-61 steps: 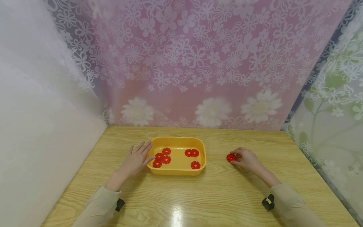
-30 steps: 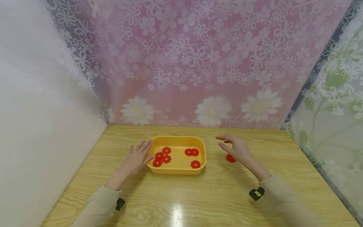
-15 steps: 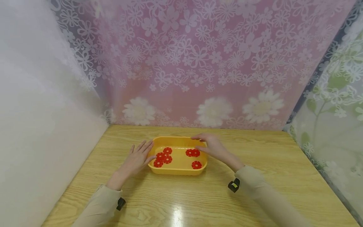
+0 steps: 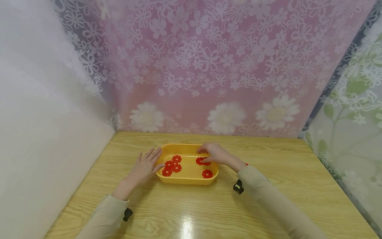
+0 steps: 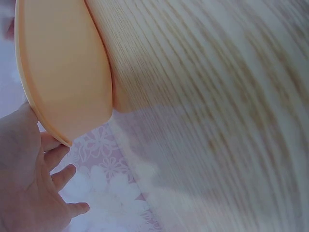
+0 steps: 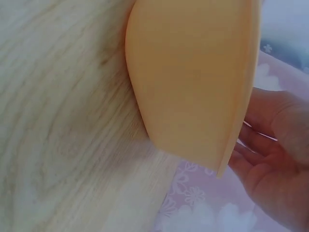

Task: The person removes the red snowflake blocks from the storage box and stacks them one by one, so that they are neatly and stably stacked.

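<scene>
In the head view, a yellow plastic basin point(image 4: 188, 181) holds several red notched flower-shaped discs point(image 4: 176, 167). My left hand point(image 4: 145, 167) rests against the basin's left rim with its fingers spread; the left wrist view shows fingers point(image 5: 60, 179) along that rim. My right hand point(image 4: 217, 154) reaches over the right rim, thumb and fingers apart, around an overlapping pair of discs point(image 4: 199, 161). Another disc point(image 4: 207, 174) lies nearer the front right corner. In the right wrist view, the basin wall point(image 6: 193, 77) hides the fingertips of that hand.
The basin stands on a wood-grain table point(image 4: 167, 212). A red disc point(image 4: 246, 164) on the table to the right is mostly hidden by the right forearm. A floral curtain point(image 4: 191, 66) hangs behind, and a white wall point(image 4: 50, 116) rises on the left.
My right hand has let go of a red disc on the table at the right and moved left into the basin. My left hand has stayed at the rim.
</scene>
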`<action>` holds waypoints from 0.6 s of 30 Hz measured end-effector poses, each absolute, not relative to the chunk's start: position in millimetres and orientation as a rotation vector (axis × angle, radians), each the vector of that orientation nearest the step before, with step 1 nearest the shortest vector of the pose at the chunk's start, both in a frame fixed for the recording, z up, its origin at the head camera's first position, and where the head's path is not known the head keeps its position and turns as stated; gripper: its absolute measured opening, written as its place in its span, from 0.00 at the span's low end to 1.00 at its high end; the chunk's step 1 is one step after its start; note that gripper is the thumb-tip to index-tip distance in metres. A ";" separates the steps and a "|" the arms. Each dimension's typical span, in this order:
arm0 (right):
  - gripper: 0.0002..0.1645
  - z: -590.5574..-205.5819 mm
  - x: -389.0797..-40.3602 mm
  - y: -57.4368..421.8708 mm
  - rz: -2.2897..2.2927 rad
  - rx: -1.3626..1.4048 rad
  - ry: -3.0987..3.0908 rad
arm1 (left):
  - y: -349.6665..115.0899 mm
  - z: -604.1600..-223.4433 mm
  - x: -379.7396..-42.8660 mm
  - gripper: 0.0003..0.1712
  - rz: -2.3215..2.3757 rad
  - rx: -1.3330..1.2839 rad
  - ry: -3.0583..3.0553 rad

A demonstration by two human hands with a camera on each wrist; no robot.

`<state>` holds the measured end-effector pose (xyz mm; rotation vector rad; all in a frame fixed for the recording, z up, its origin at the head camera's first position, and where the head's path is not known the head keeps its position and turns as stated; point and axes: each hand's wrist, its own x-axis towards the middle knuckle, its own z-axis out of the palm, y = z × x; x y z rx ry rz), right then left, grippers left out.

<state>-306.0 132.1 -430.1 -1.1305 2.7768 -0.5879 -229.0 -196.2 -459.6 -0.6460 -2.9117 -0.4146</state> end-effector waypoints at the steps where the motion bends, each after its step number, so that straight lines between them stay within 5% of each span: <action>1: 0.23 -429.7 -306.5 131.2 -0.545 -1.128 2.772 | -196.3 -459.4 -229.1 0.40 -0.417 -0.648 -2.913; 18: 0.09 -439.4 -300.3 117.4 0.076 -1.148 2.844 | -196.4 -458.0 -227.9 0.40 -0.401 -0.649 -2.904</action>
